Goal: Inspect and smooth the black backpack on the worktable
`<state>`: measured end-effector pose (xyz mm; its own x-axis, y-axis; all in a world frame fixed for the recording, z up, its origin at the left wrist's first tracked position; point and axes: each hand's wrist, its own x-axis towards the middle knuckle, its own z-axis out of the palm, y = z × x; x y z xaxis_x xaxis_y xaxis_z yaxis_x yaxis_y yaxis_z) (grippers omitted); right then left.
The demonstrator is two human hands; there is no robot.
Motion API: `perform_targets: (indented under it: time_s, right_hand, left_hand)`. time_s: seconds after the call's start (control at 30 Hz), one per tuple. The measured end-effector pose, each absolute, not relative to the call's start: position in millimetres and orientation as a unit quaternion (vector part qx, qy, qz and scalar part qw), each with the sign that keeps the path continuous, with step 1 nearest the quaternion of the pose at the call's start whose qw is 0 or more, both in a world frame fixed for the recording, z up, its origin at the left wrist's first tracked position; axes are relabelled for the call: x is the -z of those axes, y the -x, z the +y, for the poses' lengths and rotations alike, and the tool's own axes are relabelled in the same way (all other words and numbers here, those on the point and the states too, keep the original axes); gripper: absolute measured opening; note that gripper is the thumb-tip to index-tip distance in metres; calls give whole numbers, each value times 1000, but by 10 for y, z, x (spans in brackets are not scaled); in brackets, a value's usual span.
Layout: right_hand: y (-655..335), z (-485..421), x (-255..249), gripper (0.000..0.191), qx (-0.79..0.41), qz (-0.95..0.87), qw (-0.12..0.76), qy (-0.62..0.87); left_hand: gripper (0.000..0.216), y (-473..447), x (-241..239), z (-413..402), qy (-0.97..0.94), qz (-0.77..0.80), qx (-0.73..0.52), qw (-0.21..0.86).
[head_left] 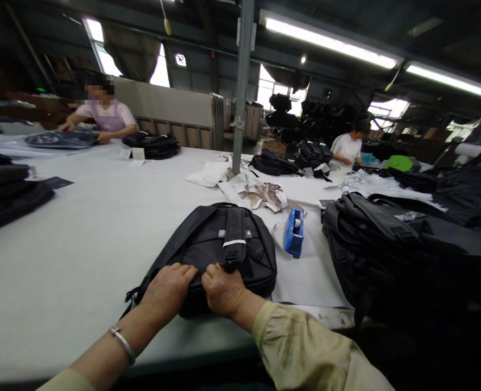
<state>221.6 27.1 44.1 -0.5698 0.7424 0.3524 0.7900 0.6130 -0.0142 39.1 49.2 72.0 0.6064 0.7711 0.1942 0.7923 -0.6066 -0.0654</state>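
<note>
Your left hand (168, 288) lies flat on the near end of the black backpack (214, 247), fingers stretched out together and pressing down on the fabric, gripping nothing. A metal bangle (123, 343) sits on that wrist. Your right hand (223, 290) is just beside it, knuckles up, fingers curled tight on the backpack's near edge right below the end of the shoulder strap (233, 239); whether they pinch the strap end or only the fabric is hidden under the knuckles. The two hands touch each other at the thumbs.

The backpack lies flat near the near edge of the grey table (81, 239), about midway along it, with the strap running up its middle and a white band across it. A blue tape dispenser (293, 232) stands just beside the backpack's right side. Behind it, toward the middle of the table, lies a heap of paper scraps (265, 196) at the foot of a metal pole (240, 87). A pile of black backpacks (407, 244) fills the right end of the table, and another stack (4, 190) lies at the left edge.

At the far left corner a person in a pale top (106, 114) has both hands on a dark bag. At the far right side another person in white (348, 146) bends over more bags.
</note>
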Motion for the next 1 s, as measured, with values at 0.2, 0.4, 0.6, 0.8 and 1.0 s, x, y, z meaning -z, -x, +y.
perform_targets:
  time_s: [0.2, 0.4, 0.6, 0.8, 1.0]
  right_hand:
    - [-2352, 155, -500, 16, 106, -902, 157, 389]
    - [-3127, 85, -541, 45, 59, -906, 107, 405]
    - [-3401, 233, -409, 48, 21, -900, 61, 431]
    - [-3432, 412, -736, 32, -39, -920, -52, 386]
    - [-3448, 483, -701, 28, -26, -898, -27, 439]
  left_hand:
    - [28, -261, -642, 557, 937, -323, 74, 107]
    - [38, -135, -309, 661, 932, -263, 135, 211]
    - [39, -117, -124, 624, 919, -251, 195, 232]
    - [45, -59, -75, 686, 920, -236, 205, 236]
    - [46, -35, -31, 727, 923, -232, 218, 215]
